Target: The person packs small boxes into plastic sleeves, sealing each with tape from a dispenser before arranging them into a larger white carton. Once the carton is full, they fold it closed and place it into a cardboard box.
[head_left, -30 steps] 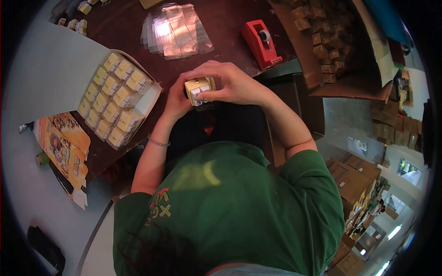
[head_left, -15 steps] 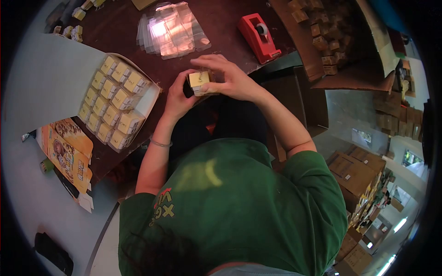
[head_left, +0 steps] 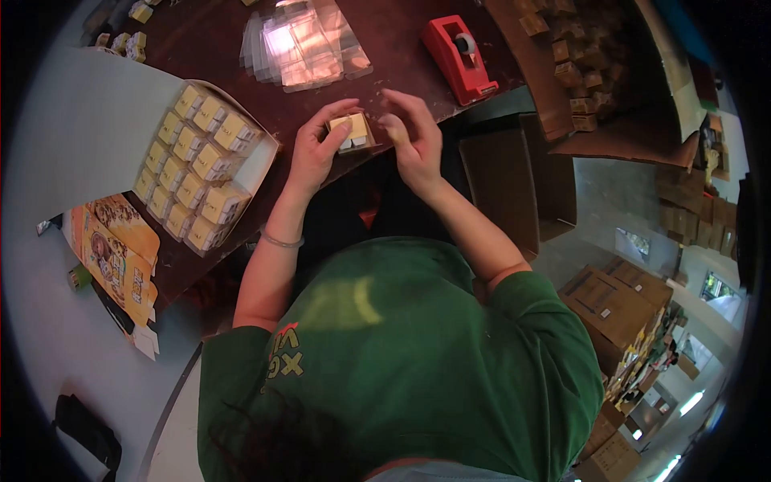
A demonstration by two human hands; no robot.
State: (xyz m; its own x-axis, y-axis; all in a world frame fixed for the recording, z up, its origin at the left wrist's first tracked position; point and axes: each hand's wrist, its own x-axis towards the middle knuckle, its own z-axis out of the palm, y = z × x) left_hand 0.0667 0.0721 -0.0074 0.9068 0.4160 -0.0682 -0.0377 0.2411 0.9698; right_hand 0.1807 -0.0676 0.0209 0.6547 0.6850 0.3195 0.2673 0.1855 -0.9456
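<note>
A small yellow and white box (head_left: pixel 353 130) is gripped in my left hand (head_left: pixel 315 154) near the table's front edge, with the thumb across its top. Just right of it, my right hand (head_left: pixel 418 149) is raised with thumb and fingers apart and nothing between them. An open carton (head_left: pixel 259 173) to the left holds rows of similar yellow and white boxes (head_left: pixel 191 145). Beyond my hands lies a pile of clear plastic sleeves (head_left: pixel 309 44) on the dark red table (head_left: pixel 385 48).
A red tape dispenser (head_left: pixel 459 63) stands near the table's right edge. To its right is a large cardboard box (head_left: pixel 622 149) of small boxes. An empty carton (head_left: pixel 498 189) sits below. Orange printed packaging (head_left: pixel 116 257) lies at the left.
My right hand has let go of the small box and moved right, its fingers spread. The box stays in my left hand, a little farther forward.
</note>
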